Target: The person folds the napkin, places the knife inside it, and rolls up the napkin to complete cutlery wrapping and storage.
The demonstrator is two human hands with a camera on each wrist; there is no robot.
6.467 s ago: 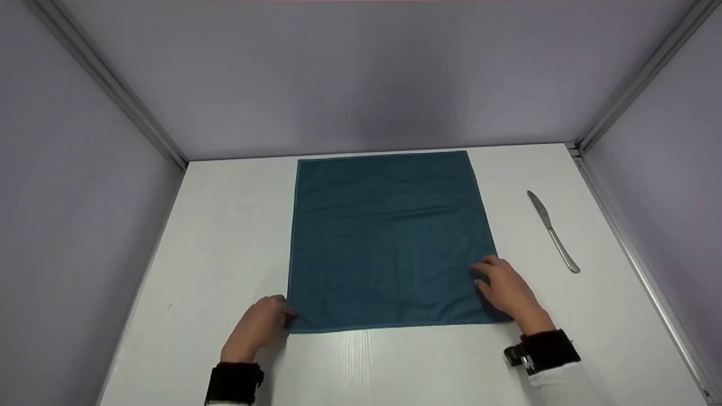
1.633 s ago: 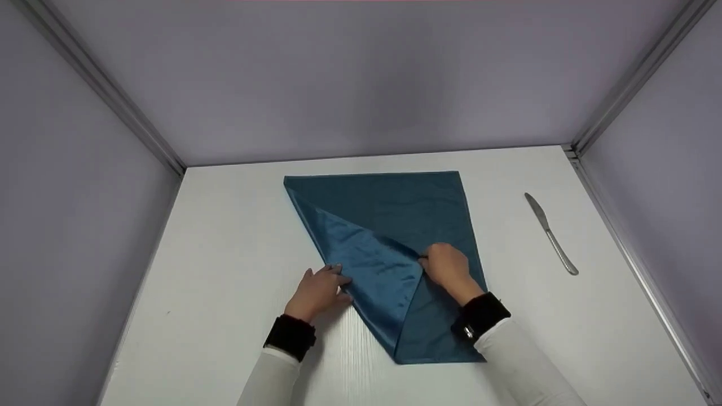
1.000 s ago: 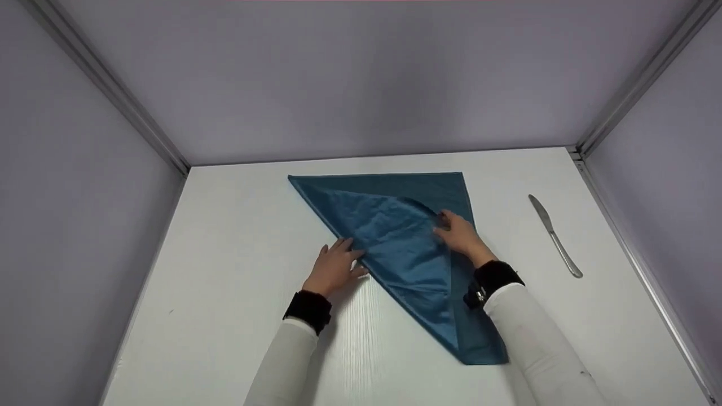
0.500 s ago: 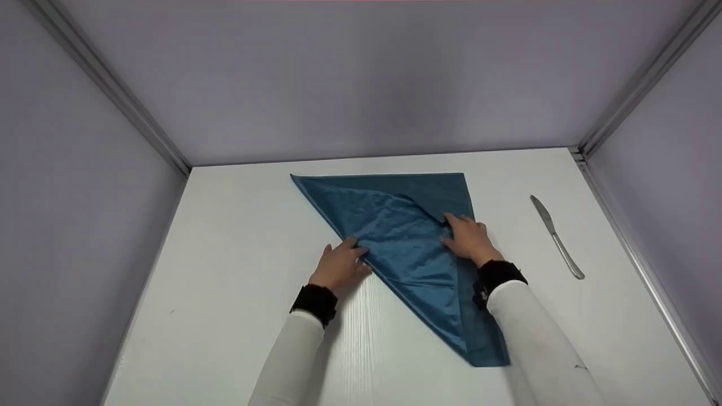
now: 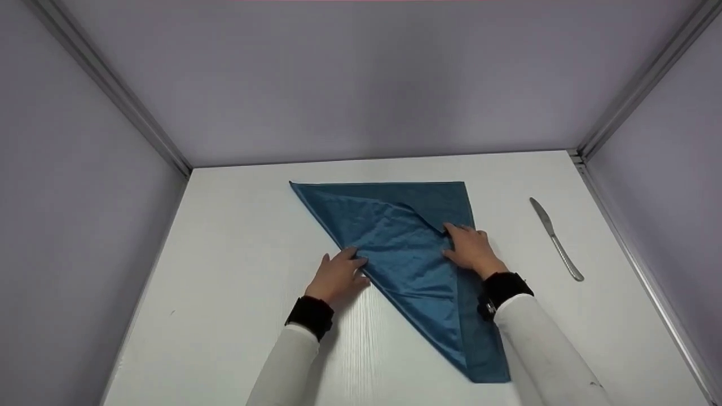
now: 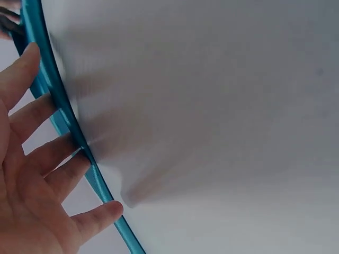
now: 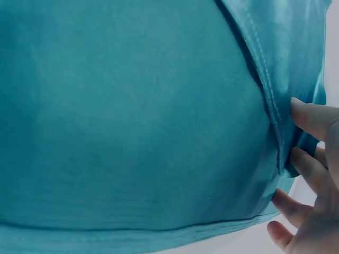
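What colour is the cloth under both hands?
Teal blue, plain, with a slight sheen: the cloth shows best in the head view.

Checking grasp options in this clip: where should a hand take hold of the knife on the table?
Probably the handle of the knife, pinched across its narrow width from above. It lies flat on the table, handle end nearer the person, blade pointing away, nothing crowding it.

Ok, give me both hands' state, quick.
Left hand: open, fingers pressing the napkin fold edge.
Right hand: open, resting flat on the napkin.

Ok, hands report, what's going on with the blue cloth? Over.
Left hand flat on cloth fold. Right hand pressing the folded-over corner. Knife off to the side, clear.
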